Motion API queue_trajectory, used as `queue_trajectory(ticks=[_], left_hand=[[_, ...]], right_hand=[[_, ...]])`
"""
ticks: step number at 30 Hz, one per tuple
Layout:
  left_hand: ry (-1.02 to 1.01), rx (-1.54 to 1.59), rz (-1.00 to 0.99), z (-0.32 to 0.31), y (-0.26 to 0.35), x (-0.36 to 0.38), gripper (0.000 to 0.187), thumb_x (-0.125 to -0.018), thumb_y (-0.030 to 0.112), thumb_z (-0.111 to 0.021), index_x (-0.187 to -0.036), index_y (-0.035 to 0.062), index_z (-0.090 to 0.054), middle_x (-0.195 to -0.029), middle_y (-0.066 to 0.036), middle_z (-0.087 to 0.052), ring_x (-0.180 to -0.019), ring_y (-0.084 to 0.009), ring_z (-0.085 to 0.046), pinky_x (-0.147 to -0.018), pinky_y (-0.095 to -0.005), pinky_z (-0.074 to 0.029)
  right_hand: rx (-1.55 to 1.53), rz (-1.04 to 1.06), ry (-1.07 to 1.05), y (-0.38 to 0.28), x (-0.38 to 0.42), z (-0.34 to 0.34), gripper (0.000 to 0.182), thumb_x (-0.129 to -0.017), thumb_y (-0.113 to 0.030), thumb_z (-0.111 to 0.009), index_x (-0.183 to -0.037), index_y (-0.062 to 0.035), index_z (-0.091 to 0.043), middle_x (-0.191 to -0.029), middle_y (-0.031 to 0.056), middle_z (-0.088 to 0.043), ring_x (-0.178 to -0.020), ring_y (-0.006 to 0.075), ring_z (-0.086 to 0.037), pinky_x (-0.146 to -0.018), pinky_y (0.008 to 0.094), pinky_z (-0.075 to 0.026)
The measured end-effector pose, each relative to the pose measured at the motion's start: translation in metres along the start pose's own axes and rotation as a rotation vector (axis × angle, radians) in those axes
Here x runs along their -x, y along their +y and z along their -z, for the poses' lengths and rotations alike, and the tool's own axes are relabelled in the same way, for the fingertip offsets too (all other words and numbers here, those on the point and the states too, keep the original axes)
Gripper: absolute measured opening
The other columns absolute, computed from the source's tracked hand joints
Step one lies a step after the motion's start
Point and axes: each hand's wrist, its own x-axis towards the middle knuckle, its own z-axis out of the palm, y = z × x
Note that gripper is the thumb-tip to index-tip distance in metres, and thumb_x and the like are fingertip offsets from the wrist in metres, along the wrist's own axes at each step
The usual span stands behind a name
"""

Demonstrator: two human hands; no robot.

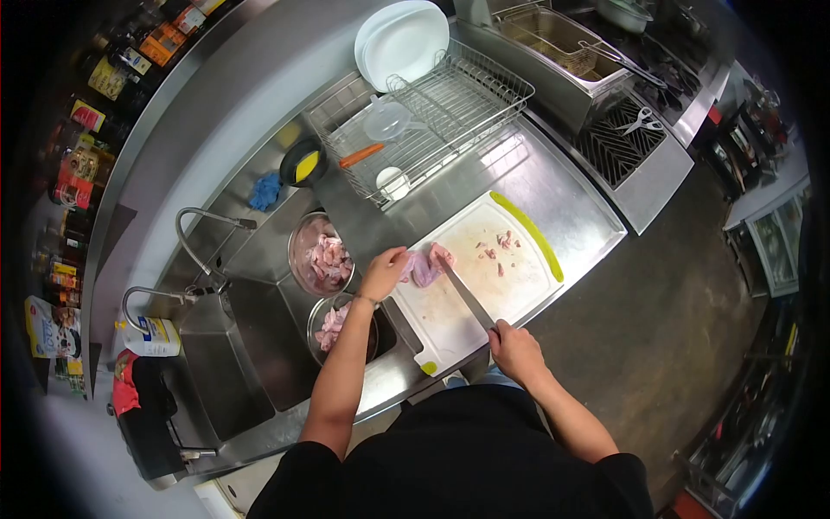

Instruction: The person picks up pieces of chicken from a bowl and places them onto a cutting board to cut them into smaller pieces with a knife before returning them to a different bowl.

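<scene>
My left hand (384, 272) is near the middle of the picture. It presses down on a piece of raw chicken (425, 266) and grips it, so the meat does not slide. The chicken lies on the left edge of the white cutting board (519, 290), which sits on the steel desk (571, 195) just right of the middle.

My right hand (512, 346) is lower down, close to my body. It is closed tight around the handle of a knife (465, 296). The blade points up and to the left, and its tip touches the chicken, right beside my left fingers. I hold it slanted so the sharp part meets the meat.

Small cut bits (494, 246) lie farther up the board, away from the blade, so they are not in the way.

Two metal bowls with meat sit left of the board, the upper bowl (321, 255) and the lower bowl (341, 327). They are near my left hand, easy to reach. A dish rack (450, 112) stands at the top.
</scene>
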Motion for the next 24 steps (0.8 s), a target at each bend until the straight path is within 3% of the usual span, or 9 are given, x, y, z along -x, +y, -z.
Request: queue_trajectory(ticks=[2,4,8,10,11,13,17,19,24], left_hand=[[-0.039,-0.087,0.054,-0.011,0.005,-0.009,0.041,-0.084,0.024,-0.066,-0.113,-0.005,-0.058,-0.092,-0.013,-0.067,-0.083,-0.0135,-0.064,-0.067,-0.0259,-0.051],[-0.066,-0.642,-0.109,-0.018,0.009,-0.015,0.036,-0.084,0.025,-0.066,-0.107,-0.0016,-0.058,-0.089,-0.011,-0.065,-0.075,-0.0105,-0.062,-0.056,-0.0248,-0.048],[-0.296,-0.312,0.106,-0.015,0.024,-0.013,0.036,-0.083,0.027,-0.066,-0.102,-0.0021,-0.057,-0.081,-0.009,-0.064,-0.069,-0.0132,-0.062,-0.051,-0.0272,-0.046],[-0.227,-0.197,0.181,-0.016,0.023,0.003,0.042,-0.08,0.029,-0.069,-0.104,-0.0039,-0.057,-0.087,-0.016,-0.067,-0.08,-0.0263,-0.067,-0.069,-0.0343,-0.051],[-0.23,-0.201,0.181,-0.017,0.014,0.008,0.042,-0.08,0.029,-0.069,-0.104,-0.0039,-0.057,-0.087,-0.016,-0.067,-0.08,-0.0263,-0.067,-0.069,-0.0343,-0.051],[-0.194,-0.279,-0.063,-0.02,-0.004,0.016,0.042,-0.082,0.028,-0.068,-0.11,-0.0006,-0.057,-0.087,-0.015,-0.068,-0.081,-0.0295,-0.066,-0.072,-0.0372,-0.05],[-0.251,-0.333,-0.165,-0.022,0.005,0.035,0.04,-0.081,0.026,-0.067,-0.114,0.0041,-0.057,-0.092,-0.019,-0.066,-0.081,-0.0349,-0.065,-0.069,-0.0403,-0.05],[-0.117,-0.491,-0.246,-0.028,0.015,0.043,0.037,-0.081,0.021,-0.064,-0.115,0.0083,-0.057,-0.094,-0.023,-0.063,-0.085,-0.0403,-0.061,-0.071,-0.0453,-0.049],[0.136,-0.508,-0.504,-0.052,-0.007,0.058,0.03,-0.083,0.012,-0.058,-0.112,0.0068,-0.054,-0.087,-0.023,-0.061,-0.08,-0.0429,-0.059,-0.068,-0.0504,-0.047]], right_hand=[[0.005,0.005,-0.006,-0.001,-0.002,-0.003,0.025,-0.091,-0.026,-0.049,-0.092,-0.0024,-0.057,-0.075,0.0239,-0.063,-0.073,0.0418,-0.062,-0.069,0.0519,-0.05],[0.009,0.009,-0.005,-0.002,-0.004,-0.003,0.025,-0.091,-0.026,-0.049,-0.093,-0.0022,-0.057,-0.075,0.0239,-0.063,-0.073,0.0419,-0.062,-0.069,0.0521,-0.05],[0.0,-0.025,0.07,0.0,-0.003,-0.002,0.023,-0.089,-0.022,-0.051,-0.086,-0.0003,-0.057,-0.072,0.0252,-0.062,-0.071,0.0432,-0.061,-0.067,0.0529,-0.048],[0.003,-0.037,0.083,0.001,-0.002,-0.001,0.023,-0.089,-0.022,-0.051,-0.086,-0.0004,-0.056,-0.072,0.0252,-0.062,-0.071,0.043,-0.061,-0.066,0.053,-0.048],[0.008,-0.053,0.088,0.0,-0.002,0.002,0.023,-0.089,-0.023,-0.051,-0.087,-0.0006,-0.056,-0.072,0.0253,-0.062,-0.07,0.0431,-0.061,-0.066,0.053,-0.048],[0.012,-0.071,0.093,-0.002,0.001,0.007,0.023,-0.09,-0.023,-0.051,-0.088,-0.0008,-0.056,-0.071,0.0254,-0.062,-0.07,0.0432,-0.061,-0.065,0.0531,-0.048],[0.021,0.027,0.075,-0.004,0.003,0.008,0.023,-0.091,-0.024,-0.05,-0.091,-0.0017,-0.055,-0.069,0.0241,-0.061,-0.067,0.0426,-0.061,-0.063,0.0528,-0.049],[0.032,0.091,0.058,-0.007,0.004,0.005,0.024,-0.091,-0.025,-0.049,-0.092,-0.002,-0.055,-0.067,0.0229,-0.062,-0.065,0.0419,-0.062,-0.061,0.0524,-0.05],[0.037,0.085,-0.022,-0.02,0.003,0.002,0.022,-0.091,-0.023,-0.048,-0.091,-0.0015,-0.054,-0.065,0.0235,-0.061,-0.063,0.042,-0.062,-0.06,0.0521,-0.05]])
